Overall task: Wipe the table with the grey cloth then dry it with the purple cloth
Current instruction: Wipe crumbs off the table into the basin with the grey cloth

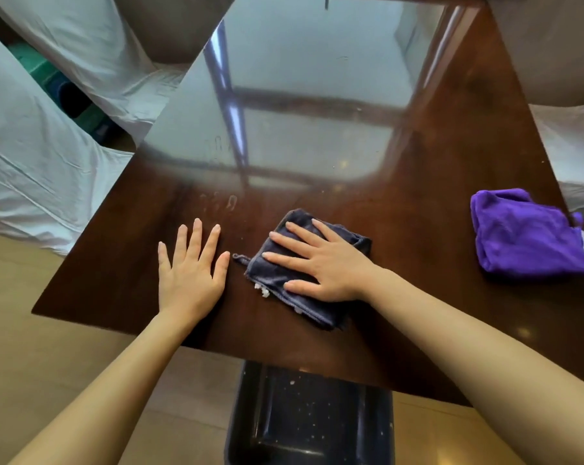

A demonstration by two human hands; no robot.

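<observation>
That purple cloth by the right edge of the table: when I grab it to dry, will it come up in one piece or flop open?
The purple cloth lies bunched in soft, rumpled folds, so it will probably sag and partly unfold when lifted. It looks thin, so likely light. On the glossy table it should slide easily if pushed, perhaps off the nearby edge.

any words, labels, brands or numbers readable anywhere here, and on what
None can be read.
Grey cloth: a small white tag at its near edge, too small to read.
Purple cloth: no label shows.
Table: only smudges and reflections, no writing.
</observation>
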